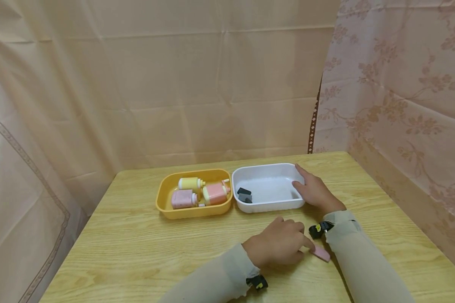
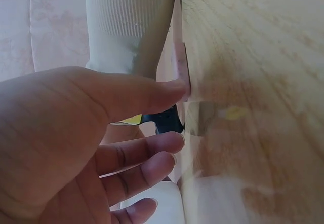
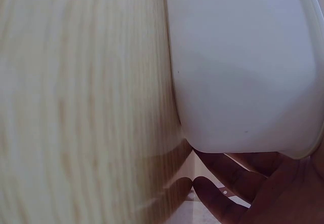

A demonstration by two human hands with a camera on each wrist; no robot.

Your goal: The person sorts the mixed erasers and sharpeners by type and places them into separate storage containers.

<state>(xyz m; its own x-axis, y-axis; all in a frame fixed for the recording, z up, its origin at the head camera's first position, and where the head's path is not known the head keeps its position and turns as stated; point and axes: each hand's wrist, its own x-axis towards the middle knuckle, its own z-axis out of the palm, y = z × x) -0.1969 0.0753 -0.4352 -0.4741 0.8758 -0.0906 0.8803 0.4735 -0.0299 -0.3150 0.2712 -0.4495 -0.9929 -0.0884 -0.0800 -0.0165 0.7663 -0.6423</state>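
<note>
A small flat pink block (image 1: 320,253) is lying on the wooden table (image 1: 136,248), and it is touched at its near end by the fingertips of the left hand (image 1: 278,243). In the left wrist view the thumb (image 2: 152,95) is seen pressed against the edge of this block (image 2: 184,72), while the other fingers (image 2: 147,150) are loosely bent beside it and do not close around it. Whether the block is truly pinched cannot be told; it looks only touched. The block is placed just at the inner side of the right forearm sleeve (image 1: 364,261).

Beyond the left hand, the right hand (image 1: 315,191) is rested on the right end of a white plastic tub (image 1: 267,168). Its fingers are spread and laid over the rim, with the thumb at the inner wall. In the right wrist view the tub wall (image 3: 243,67) is seen close to the fingertips (image 3: 212,193), which lie under its corner.

Inside the tub, at the end far from the right hand, two small dark grey pieces (image 1: 244,195) are lying together.

Just beside the tub, further from both hands, a yellow-orange tub (image 1: 167,206) is standing; the two tubs are touching or nearly so. It is filled with small toy bottles, a yellow one (image 1: 191,183), a pink one (image 1: 183,198) and an orange-pink one (image 1: 215,192).
</note>
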